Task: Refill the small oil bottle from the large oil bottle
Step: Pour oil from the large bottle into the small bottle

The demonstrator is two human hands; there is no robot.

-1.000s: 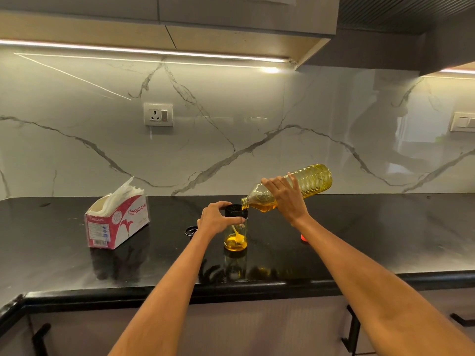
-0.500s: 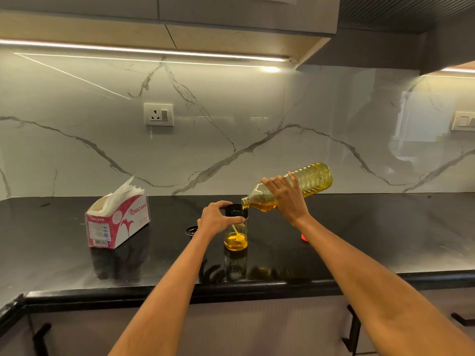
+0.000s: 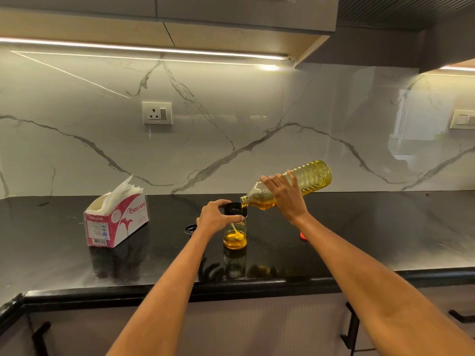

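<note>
Toward the counter's [image 3: 359,240] front edge, near its middle, the small bottle [image 3: 235,236] stands upright with yellow oil in its bottom. The left hand [image 3: 218,217] grips it round its black neck. Just behind, the right hand [image 3: 285,195] grips the large bottle [image 3: 305,182], tilted with its open mouth over the small bottle's opening. A tissue box [image 3: 117,218] sits toward the left back edge.

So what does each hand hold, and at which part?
The right hand grips the large bottle near its shoulder; the left hand grips the small bottle just below its black rim.
</note>
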